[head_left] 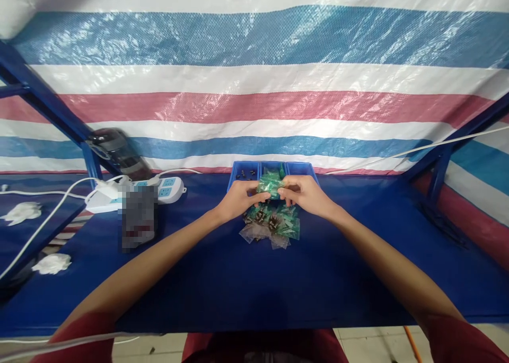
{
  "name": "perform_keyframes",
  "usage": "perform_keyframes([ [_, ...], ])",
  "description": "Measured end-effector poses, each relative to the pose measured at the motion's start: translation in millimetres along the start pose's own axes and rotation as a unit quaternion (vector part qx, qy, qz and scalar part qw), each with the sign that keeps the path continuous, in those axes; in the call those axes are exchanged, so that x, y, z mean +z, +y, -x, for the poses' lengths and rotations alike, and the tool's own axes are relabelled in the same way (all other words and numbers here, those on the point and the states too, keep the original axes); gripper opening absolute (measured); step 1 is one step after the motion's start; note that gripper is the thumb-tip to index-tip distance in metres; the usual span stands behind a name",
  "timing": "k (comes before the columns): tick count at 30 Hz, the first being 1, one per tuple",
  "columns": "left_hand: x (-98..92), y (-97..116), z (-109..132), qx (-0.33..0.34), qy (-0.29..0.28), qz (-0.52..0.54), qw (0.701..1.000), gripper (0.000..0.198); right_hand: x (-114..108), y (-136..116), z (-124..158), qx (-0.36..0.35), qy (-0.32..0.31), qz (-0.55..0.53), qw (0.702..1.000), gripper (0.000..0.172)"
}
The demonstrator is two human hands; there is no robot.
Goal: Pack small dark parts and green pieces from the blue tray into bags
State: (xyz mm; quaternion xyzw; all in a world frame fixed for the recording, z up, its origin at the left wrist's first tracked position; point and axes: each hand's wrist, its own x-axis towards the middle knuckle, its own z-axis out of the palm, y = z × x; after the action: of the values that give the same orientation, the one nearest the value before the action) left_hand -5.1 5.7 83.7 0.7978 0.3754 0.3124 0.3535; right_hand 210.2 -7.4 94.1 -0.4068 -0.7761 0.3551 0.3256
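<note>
Between my two hands is a small green plastic bag [271,185], pinched at both sides. My left hand [240,198] grips its left edge with thumb and fingers. On the other edge, my right hand [303,194] has its thumb and fingers closed too. The bag is held over the front of a blue divided bin [246,168]. Small dark parts [243,174] lie in its left compartment, and green bags show in the middle one. Just below my hands lies a pile of clear and green bags [274,228] with small dark metal-looking parts.
On the left, a white power strip [172,190] with plugged-in cables stands behind a blurred dark object [138,217]. A dark bottle-like item [119,151] leans by the blue frame. Crumpled white tissues [52,264] lie at the left. A striped tarp [254,106] closes off the back.
</note>
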Motion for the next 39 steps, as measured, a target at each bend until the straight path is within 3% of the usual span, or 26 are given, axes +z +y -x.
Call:
perform_keyframes([
  [3,-2.3,-0.2,0.3,0.001,-0.002,0.019,1.0,0.033,-1.8,-0.7,0.4,0.001,-0.015,0.022,1.0,0.029],
  [7,-2.3,1.2,2.4,-0.009,-0.045,0.035,0.998,0.032,-1.7,-3.3,1.4,0.001,-0.063,0.026,0.998,0.032],
  [11,-1.2,2.3,4.3,-0.017,-0.06,0.038,0.997,0.029,0.1,-4.5,0.9,-0.002,-0.019,0.072,0.997,0.035],
  [14,-2.6,2.0,4.3,-0.016,-0.057,0.04,0.997,0.028,1.0,-3.4,0.5,-0.004,-0.053,0.031,0.998,0.034],
  [18,-4.9,2.7,4.4,-0.019,-0.09,0.034,0.995,0.029,0.2,-3.7,0.7,-0.005,-0.042,0.045,0.998,0.035],
  [21,-4.6,6.1,4.6,-0.016,-0.082,0.03,0.996,0.029,-1.7,-6.7,1.3,0.001,-0.064,0.022,0.998,0.031],
  [32,-5.7,10.3,3.5,-0.056,-0.069,0.099,0.991,0.033,-8.2,-12.6,1.5,-0.033,-0.027,0.084,0.996,0.037],
  [39,-10.1,14.0,5.1,0.004,-0.113,-0.007,0.994,0.037,-5.8,-10.9,2.0,-0.042,-0.1,0.092,0.99,0.03],
])
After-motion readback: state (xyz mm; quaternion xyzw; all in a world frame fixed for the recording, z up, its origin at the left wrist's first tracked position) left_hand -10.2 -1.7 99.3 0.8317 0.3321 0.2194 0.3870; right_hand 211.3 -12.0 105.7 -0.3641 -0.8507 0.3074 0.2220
